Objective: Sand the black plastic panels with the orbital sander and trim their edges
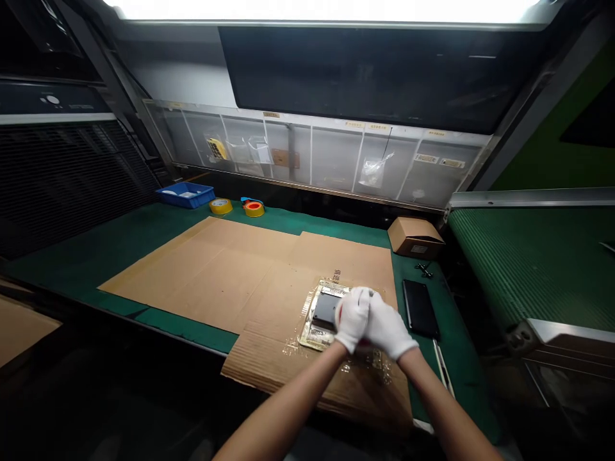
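Observation:
Both my hands wear white gloves and press together over a flat dark device (pixel 327 307) that lies in a clear plastic bag (pixel 314 336) on the cardboard sheet (pixel 230 275). My left hand (pixel 352 318) covers the device's right edge, fingers curled. Close against it on the right, my right hand (pixel 387 328) has its fingers closed too. What the fingers pinch is hidden.
A black slab (pixel 420 308) lies on the green table (pixel 96 250) right of the cardboard, with a small brown box (pixel 416 237) behind it. Two tape rolls (pixel 221 206) (pixel 254 208) and a blue tray (pixel 186 194) sit at the back left. A green conveyor (pixel 533 256) runs on the right.

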Available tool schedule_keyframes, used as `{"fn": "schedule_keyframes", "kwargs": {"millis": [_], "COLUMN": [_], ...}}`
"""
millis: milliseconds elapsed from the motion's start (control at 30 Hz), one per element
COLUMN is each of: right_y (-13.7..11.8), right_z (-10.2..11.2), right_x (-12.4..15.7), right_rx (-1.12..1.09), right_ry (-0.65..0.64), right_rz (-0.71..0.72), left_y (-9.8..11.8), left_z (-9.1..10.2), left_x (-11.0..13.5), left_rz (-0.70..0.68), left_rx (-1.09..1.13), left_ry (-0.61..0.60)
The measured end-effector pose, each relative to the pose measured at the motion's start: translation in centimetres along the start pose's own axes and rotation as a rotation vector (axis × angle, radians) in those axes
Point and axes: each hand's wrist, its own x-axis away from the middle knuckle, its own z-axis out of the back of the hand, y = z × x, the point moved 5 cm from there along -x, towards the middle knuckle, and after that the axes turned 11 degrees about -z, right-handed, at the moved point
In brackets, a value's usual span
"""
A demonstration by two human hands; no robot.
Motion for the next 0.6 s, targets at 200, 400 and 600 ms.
{"fn": "schedule_keyframes", "kwargs": {"millis": [200,400,600], "right_y": [0.5,2.6,4.4], "right_z": [3.6,0.2,-0.6], "right_x": [-7.1,-0.7,1.2], "right_rx": [0.030,-0.002,-0.014], "right_ry": [-0.032,0.049,0.049], "right_rz": [-0.013,-0.055,-0.078], "left_y": [-2.2,-0.4,0.9], "left_z": [-3.0,-2.2,-3.2], "left_x": [-8.4,-0.7,1.0], "left_rz": [0.079,0.008,-0.102], "left_rx": [0.061,0.018,-0.094], "left_ry": [-0.040,-0.027,-0.059]}}
